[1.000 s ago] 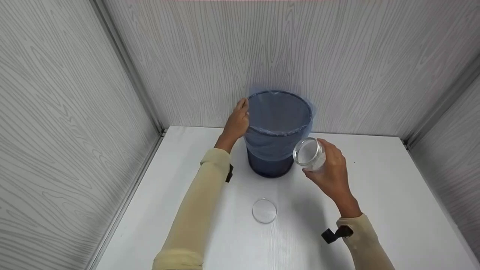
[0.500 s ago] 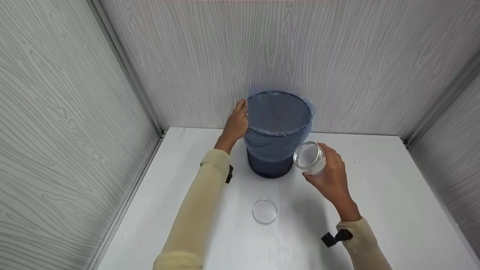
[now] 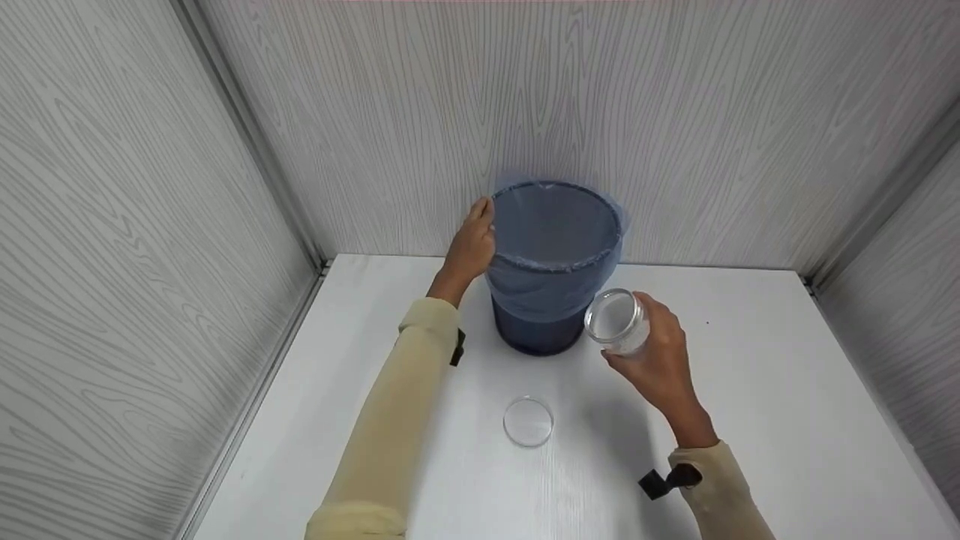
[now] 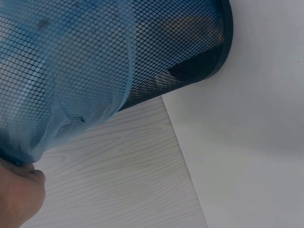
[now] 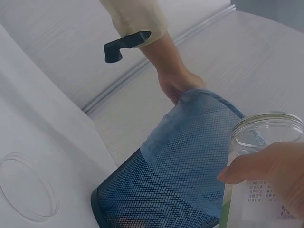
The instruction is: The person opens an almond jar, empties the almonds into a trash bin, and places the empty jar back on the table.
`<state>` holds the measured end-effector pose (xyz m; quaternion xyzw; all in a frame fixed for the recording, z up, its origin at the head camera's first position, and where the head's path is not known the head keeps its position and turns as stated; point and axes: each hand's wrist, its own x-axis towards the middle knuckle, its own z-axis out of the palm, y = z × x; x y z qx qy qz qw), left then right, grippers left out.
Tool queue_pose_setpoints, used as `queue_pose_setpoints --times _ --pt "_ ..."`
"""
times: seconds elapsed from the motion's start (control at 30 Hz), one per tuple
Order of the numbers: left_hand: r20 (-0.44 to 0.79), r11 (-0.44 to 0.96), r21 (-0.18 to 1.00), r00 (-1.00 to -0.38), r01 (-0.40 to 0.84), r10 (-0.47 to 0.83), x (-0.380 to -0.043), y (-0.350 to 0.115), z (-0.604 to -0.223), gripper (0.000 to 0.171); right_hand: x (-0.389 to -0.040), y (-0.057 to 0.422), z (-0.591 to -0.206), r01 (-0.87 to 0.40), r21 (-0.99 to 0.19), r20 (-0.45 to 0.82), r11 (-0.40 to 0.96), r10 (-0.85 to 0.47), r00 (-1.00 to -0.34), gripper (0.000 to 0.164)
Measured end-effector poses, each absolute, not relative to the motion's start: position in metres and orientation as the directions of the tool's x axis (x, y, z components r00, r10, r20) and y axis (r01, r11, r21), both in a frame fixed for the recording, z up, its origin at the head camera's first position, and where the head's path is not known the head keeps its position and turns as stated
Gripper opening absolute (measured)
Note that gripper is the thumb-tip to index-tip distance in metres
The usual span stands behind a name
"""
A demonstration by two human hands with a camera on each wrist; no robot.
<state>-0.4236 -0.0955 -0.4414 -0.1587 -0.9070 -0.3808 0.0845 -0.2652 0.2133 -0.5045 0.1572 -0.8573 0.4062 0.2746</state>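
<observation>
A dark mesh waste bin (image 3: 536, 330) stands against the back wall, with a thin blue bag (image 3: 555, 289) folded over its rim. My left hand (image 3: 472, 244) grips the bin's rim at its left side; in the left wrist view only part of that hand (image 4: 21, 192) shows. My right hand (image 3: 664, 360) holds a clear jar (image 3: 616, 319) in front of the bin's right side, its round mouth tilted towards the left and up. Printed text and a barcode appear on the jar's label (image 5: 266, 199) in the right wrist view. The jar's contents are hard to make out.
A clear round lid (image 3: 529, 421) lies flat on the white table (image 3: 757, 375), in front of the bin. Wood-grain panels enclose the table at the back (image 3: 405, 135), the left (image 3: 120, 247) and the right (image 3: 915, 300).
My right hand has come slightly lower, towards me, with the jar in it. My left hand stays on the bin's rim, and the lid has not moved.
</observation>
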Motion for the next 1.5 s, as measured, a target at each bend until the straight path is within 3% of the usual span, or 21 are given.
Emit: queue_pose_setpoints --times 1.5 --pt "0.273 0.656 0.672 -0.939 0.343 0.210 -0.424 -0.095 -0.442 0.053 -0.238 0.206 -0.539 -0.399 -0.768 0.471 0.501 0.021 -0.882 0.101"
